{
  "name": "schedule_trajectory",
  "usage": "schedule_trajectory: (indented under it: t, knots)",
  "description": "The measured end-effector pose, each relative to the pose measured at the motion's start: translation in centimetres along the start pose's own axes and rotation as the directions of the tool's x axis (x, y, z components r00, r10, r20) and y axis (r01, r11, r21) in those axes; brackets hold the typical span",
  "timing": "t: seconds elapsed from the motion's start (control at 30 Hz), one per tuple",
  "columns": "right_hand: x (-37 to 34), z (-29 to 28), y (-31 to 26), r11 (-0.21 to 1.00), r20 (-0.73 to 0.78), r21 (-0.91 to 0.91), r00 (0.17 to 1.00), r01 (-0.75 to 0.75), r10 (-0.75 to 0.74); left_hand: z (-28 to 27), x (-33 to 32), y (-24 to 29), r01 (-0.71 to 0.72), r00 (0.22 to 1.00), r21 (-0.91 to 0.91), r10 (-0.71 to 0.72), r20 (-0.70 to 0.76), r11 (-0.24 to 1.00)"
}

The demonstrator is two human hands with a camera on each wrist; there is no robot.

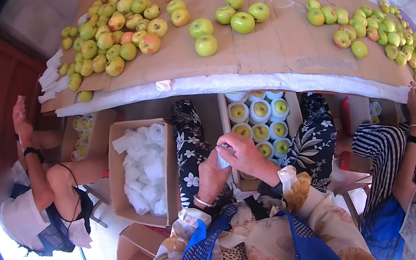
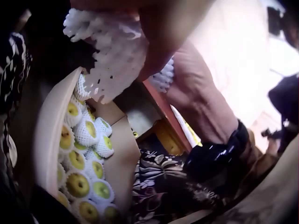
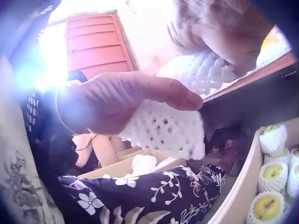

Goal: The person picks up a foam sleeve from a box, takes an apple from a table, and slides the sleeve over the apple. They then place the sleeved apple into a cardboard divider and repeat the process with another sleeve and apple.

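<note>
White foam netting [image 1: 222, 160] is between both hands over the lap in the head view. The left hand [image 1: 211, 178] grips it with the thumb along its side; the right hand [image 1: 246, 152] pinches it from above. In the right wrist view, one portion of netting [image 3: 163, 128] hangs below the left hand [image 3: 110, 100], another portion [image 3: 198, 70] lies under the right hand [image 3: 219, 35]. Netting [image 2: 114, 58] also shows beside the left hand [image 2: 168, 28] in the left wrist view. Whether these are one or two pieces, and whether anything is inside, I cannot tell.
A carton [image 1: 227, 127] of netted apples stands between the knees; a carton [image 1: 120, 199] of loose foam nets stands at left. Loose apples [image 1: 111, 41] lie on the cardboard-covered table [image 1: 156, 81] ahead. People sit on both sides.
</note>
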State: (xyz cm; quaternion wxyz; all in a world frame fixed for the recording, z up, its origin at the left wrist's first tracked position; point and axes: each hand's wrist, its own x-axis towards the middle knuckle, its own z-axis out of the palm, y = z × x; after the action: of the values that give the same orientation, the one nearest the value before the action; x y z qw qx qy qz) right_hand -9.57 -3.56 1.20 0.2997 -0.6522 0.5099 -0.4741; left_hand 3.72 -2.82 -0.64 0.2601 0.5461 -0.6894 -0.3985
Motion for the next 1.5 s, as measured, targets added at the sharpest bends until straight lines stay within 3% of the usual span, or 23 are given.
schedule_trajectory:
  t: [0.03,0.1,0.2,0.27,0.37,0.4,0.43,0.5,0.57,0.63,0.7,0.8,0.9,0.97,1.07,1.13,1.17,1.2,1.27,1.33,1.37,1.43,1.5]
  knots:
    - [0.3,-0.3,0.0,1.0,0.003,-0.006,1.0,-0.003,0.003,0.1,0.0,-0.4,0.097,0.991,0.039,-0.1,0.09,0.995]
    - [1.2,-0.6,0.0,0.988,0.1,-0.089,0.988,0.129,-0.12,-0.2,0.3,-0.9,0.061,0.993,-0.006,-0.06,0.103,0.998]
    - [3.1,-1.1,0.3,0.994,0.253,-0.077,0.966,0.079,-0.057,-0.4,0.9,-2.0,0.028,0.998,-0.18,-0.017,0.062,0.983]
    - [6.3,-3.6,-1.6,1.0,0.178,-0.016,0.984,0.011,-0.008,-1.1,1.8,-2.7,0.06,0.998,-0.481,-0.053,0.027,0.875]
    - [12.6,-8.4,1.5,0.979,-0.154,-0.178,0.986,-0.096,0.068,-3.1,2.0,-3.2,0.085,0.996,-0.517,-0.091,0.014,0.852]
    - [15.0,-10.2,1.9,0.971,-0.256,-0.201,0.964,-0.129,0.075,-3.9,1.9,-2.2,0.163,0.986,-0.644,-0.153,0.072,0.747]
    - [16.9,-11.3,3.8,0.935,-0.312,-0.339,0.95,-0.108,-0.004,-3.9,2.1,-2.3,0.164,0.986,-0.646,-0.152,0.074,0.746]
    - [20.1,-12.0,6.4,0.882,-0.352,-0.463,0.932,-0.094,-0.086,-4.1,1.9,-3.0,0.234,0.962,-0.85,-0.239,0.132,0.472]
    - [22.4,-11.8,8.2,0.778,-0.389,-0.604,0.916,-0.176,-0.095,-3.5,1.7,-4.7,0.292,0.944,-0.827,-0.283,0.169,0.48]
    - [23.7,-12.1,9.4,0.745,-0.243,-0.64,0.969,-0.189,0.037,-3.7,1.5,-5.8,0.198,0.978,-0.546,-0.205,0.048,0.814]
    - [24.7,-12.3,11.0,0.752,-0.146,-0.646,0.988,-0.131,0.047,-5.0,1.3,-6.5,0.201,0.967,-0.493,-0.251,-0.037,0.846]
    - [25.1,-12.0,9.6,0.675,-0.141,-0.718,0.985,-0.17,0.098,-7.4,0.9,-6.4,0.225,0.936,-0.583,-0.339,-0.093,0.78]
    - [23.3,-11.5,7.0,0.824,-0.188,-0.563,0.981,-0.062,-0.055,-8.8,0.4,-6.0,0.146,0.931,-0.646,-0.326,-0.167,0.749]
    - [22.4,-11.5,6.7,0.719,-0.177,-0.669,0.98,-0.187,0.09,-9.0,0.0,-5.6,0.104,0.934,-0.712,-0.315,-0.17,0.694]
    - [20.1,-11.8,8.3,0.682,-0.088,-0.726,0.996,-0.083,0.028,-7.5,0.0,-5.5,0.114,0.959,-0.689,-0.259,-0.111,0.716]
    - [16.7,-11.7,7.3,0.883,-0.125,-0.468,0.992,-0.036,-0.025,-5.9,0.0,-4.3,0.089,0.988,-0.657,-0.149,-0.036,0.748]
    - [14.7,-11.6,6.0,0.972,-0.119,-0.164,0.982,-0.168,0.15,-5.2,0.2,-3.3,0.071,0.996,-0.655,-0.091,0.004,0.752]
    - [12.4,-11.7,4.5,0.942,-0.056,0.146,0.948,-0.303,0.314,-4.3,0.2,-3.0,0.093,0.996,-0.669,-0.071,0.06,0.737]
    - [7.6,-11.0,2.7,0.786,-0.032,0.554,0.936,-0.275,0.35,-3.6,0.5,-1.2,0.073,0.992,-0.7,0.021,0.125,0.711]
    - [3.3,-10.6,2.2,0.596,0.044,0.758,0.934,-0.263,0.356,-3.2,0.2,-0.2,0.095,0.984,-0.724,0.044,0.17,0.683]
    - [1.4,-10.6,2.1,0.585,0.092,0.762,0.941,-0.276,0.324,-3.2,0.1,0.0,0.125,0.973,-0.68,0.043,0.225,0.723]
    - [-1.6,-10.2,2.1,0.378,0.202,0.867,0.924,-0.323,0.326,-3.3,-0.1,0.5,0.152,0.958,-0.629,0.043,0.283,0.762]
    - [-4.2,-9.3,2.4,0.229,0.216,0.907,0.857,-0.353,0.467,-3.1,-0.1,0.8,0.19,0.931,-0.556,0.031,0.364,0.809]
